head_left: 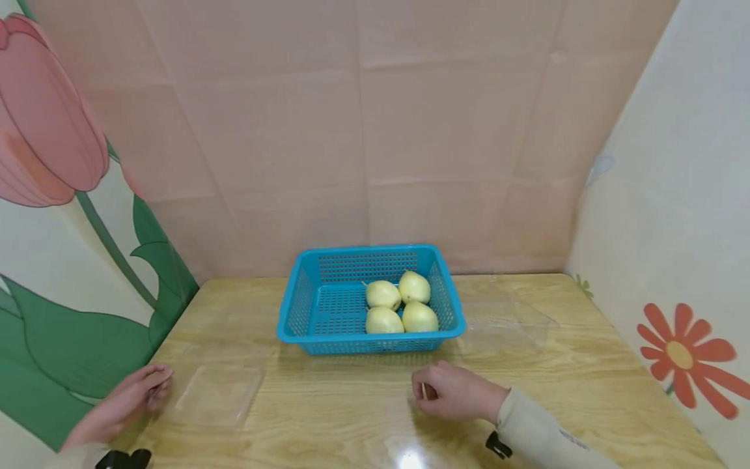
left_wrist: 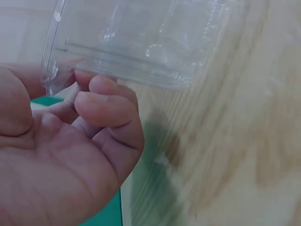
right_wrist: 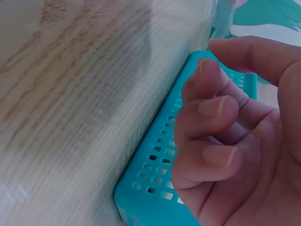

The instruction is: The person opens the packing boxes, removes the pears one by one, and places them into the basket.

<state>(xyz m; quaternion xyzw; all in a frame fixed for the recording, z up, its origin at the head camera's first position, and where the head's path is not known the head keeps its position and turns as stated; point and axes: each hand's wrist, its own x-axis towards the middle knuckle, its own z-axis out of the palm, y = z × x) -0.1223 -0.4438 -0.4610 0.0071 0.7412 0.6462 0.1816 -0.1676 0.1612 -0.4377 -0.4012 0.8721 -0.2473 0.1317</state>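
At the left of the table, my left hand (head_left: 131,397) pinches the edge of a clear plastic box (head_left: 218,391). Up close in the left wrist view, the thumb and index finger meet at the box's rim (left_wrist: 51,70) while the other fingers curl below it. My right hand (head_left: 454,392) hovers low in front of the blue basket (head_left: 328,346), fingers loosely bent and holding nothing. Several pale yellow pears (head_left: 383,320) lie together in the basket's right half. In the right wrist view, the basket's perforated side (right_wrist: 141,197) shows behind the fingers.
Another clear plastic container (head_left: 506,324) lies right of the basket, its outline hard to make out. The wooden table (head_left: 328,417) meets a pink covered wall (head_left: 363,130) at the back. Flower-printed panels flank it at left (head_left: 99,273) and right (head_left: 656,215).
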